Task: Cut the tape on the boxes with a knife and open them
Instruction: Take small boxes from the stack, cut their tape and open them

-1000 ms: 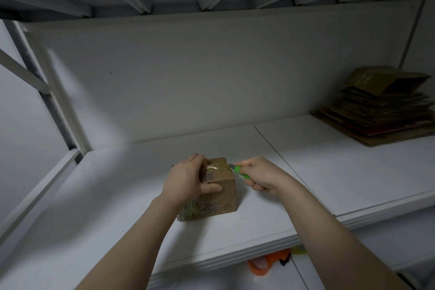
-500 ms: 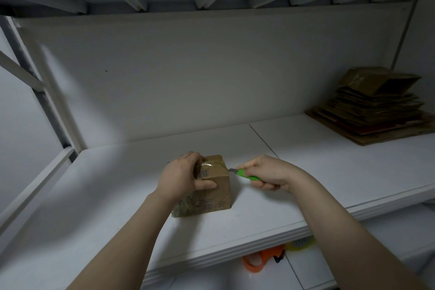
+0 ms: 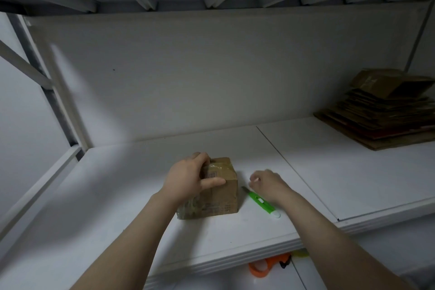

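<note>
While left hand clamps the taped box, contents hidden, right hand fingers loosely curled, empty, knife alongside.

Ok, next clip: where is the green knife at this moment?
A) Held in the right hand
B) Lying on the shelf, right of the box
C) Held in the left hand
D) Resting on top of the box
B: the green knife lies flat on the white shelf beside the box. The right hand over it holds nothing, and the left hand grips the box.
</note>
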